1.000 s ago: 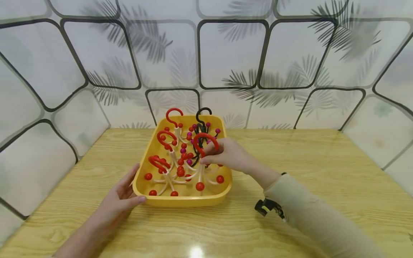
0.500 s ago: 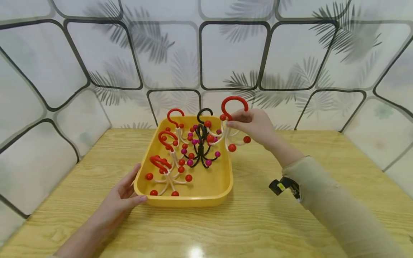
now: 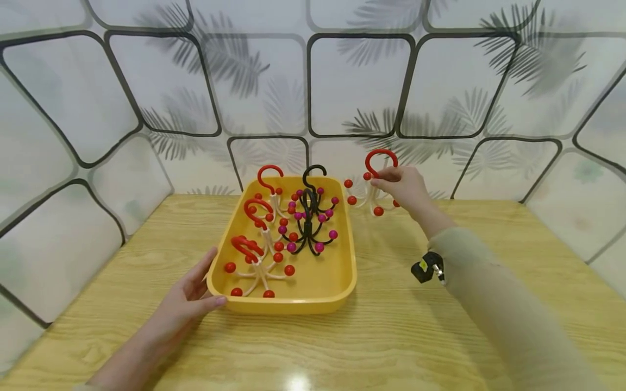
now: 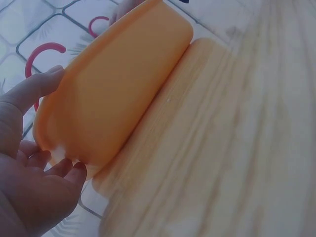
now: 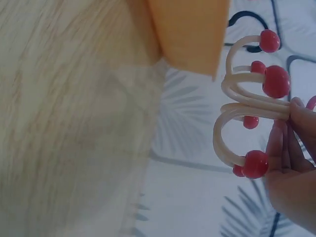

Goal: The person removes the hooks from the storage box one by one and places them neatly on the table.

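Observation:
My right hand (image 3: 407, 189) pinches a cream multi-arm hook hanger (image 5: 252, 111) just below its red hook. It holds this hanger upright beyond the right rim of a yellow plastic tray (image 3: 283, 306), with its red-balled arms hanging down. At the tray's near left corner, my left hand (image 3: 182, 305) grips the rim and wall; the left wrist view has the thumb (image 4: 49, 81) at the rim and fingertips curled against the corner. Inside, several cream hangers with red hooks (image 3: 258, 267) line the left side. Black hangers (image 3: 307, 229) with magenta balls stand right of them.
The tray stands on a light wood-grain table (image 3: 391, 336). Behind the table rises a pale wall (image 3: 362, 81) with dark outlines and leaf prints. A small black device (image 3: 427, 267) is strapped to the right wrist, by the beige sleeve (image 3: 489, 293).
My right hand has lifted the red-hooked cream hanger out of the tray and carried it right and away, past the far right rim. My left hand keeps its grip on the corner.

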A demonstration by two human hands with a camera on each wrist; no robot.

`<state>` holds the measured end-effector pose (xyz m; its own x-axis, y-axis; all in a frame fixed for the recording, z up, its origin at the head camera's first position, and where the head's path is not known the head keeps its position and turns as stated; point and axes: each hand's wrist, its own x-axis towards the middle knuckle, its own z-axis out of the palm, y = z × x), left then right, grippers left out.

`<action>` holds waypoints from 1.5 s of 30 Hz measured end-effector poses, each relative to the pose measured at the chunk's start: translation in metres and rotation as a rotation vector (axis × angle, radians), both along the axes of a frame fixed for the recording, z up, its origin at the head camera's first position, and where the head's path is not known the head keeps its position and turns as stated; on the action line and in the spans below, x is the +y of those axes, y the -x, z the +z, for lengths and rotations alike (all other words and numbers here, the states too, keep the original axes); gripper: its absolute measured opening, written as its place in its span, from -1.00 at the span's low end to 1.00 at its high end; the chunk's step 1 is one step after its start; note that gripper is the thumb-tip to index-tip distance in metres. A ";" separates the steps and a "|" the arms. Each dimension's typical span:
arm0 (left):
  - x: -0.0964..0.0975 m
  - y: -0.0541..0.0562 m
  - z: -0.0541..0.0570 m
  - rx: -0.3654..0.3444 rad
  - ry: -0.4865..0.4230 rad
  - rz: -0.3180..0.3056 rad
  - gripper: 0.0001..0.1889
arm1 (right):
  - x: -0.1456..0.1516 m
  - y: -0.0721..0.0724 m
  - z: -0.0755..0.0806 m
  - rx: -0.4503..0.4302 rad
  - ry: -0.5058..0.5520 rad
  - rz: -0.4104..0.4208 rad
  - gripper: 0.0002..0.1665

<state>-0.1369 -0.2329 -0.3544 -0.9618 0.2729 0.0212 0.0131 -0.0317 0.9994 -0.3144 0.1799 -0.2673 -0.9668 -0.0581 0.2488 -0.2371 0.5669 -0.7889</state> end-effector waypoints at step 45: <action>0.000 -0.001 -0.003 0.017 0.019 0.013 -0.04 | 0.005 0.014 -0.050 -0.061 -0.061 -0.060 -0.52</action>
<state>-0.1361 -0.2331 -0.3572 -0.9649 0.2607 0.0323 0.0301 -0.0127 0.9995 -0.3285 0.1853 -0.3177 -0.9823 -0.0125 0.1869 -0.1535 0.6260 -0.7646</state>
